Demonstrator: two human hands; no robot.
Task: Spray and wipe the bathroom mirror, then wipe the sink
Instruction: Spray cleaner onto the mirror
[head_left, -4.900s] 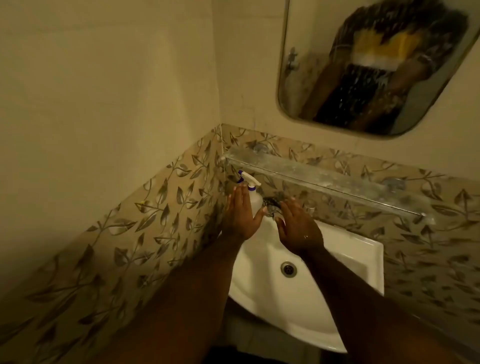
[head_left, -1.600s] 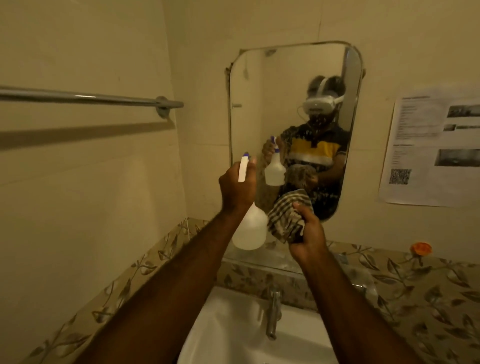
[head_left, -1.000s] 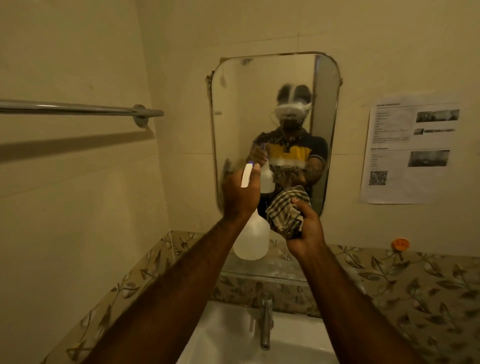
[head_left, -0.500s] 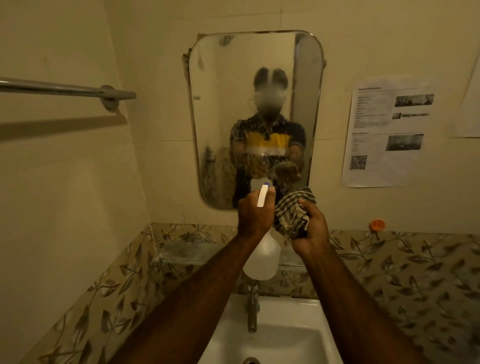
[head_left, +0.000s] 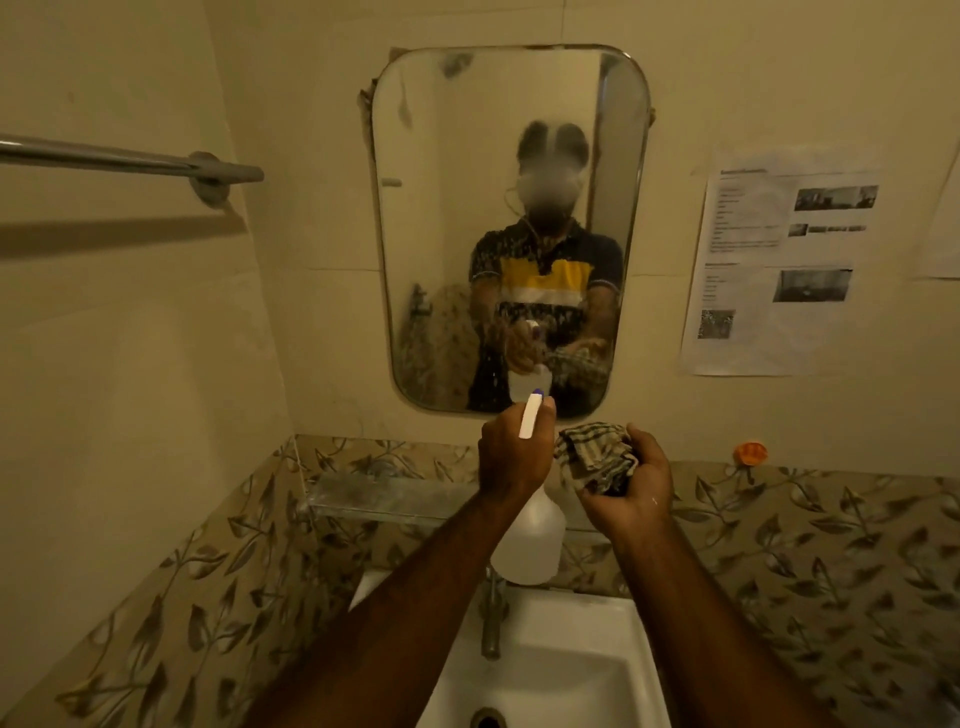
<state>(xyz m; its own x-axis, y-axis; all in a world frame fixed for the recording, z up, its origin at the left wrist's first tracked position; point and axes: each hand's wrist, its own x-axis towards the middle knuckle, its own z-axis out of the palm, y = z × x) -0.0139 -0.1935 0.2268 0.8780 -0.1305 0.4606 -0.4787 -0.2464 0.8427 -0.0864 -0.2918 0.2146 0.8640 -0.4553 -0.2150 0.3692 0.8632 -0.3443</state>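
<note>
The mirror (head_left: 467, 171) hangs on the wall straight ahead, speckled with spray droplets over its lower half. My left hand (head_left: 511, 457) grips the neck of a translucent white spray bottle (head_left: 532, 545), its white nozzle with a blue tip pointing at the mirror's bottom edge. Just to the right, my right hand (head_left: 631, 488) clutches a bunched checked cloth (head_left: 595, 457). Both hands hover above the white sink (head_left: 571, 670) and its metal tap (head_left: 491, 618).
A glass shelf (head_left: 384, 499) runs along the leaf-patterned tiles below the mirror. A metal towel bar (head_left: 124, 158) sticks out from the left wall. Printed paper sheets (head_left: 779, 265) are stuck to the wall on the right, with a small orange hook (head_left: 751, 453) below them.
From the sink, both hands rose with the bottle and cloth towards the mirror. The mirror has become misted with droplets. The hands now sit lower, under the mirror's bottom edge.
</note>
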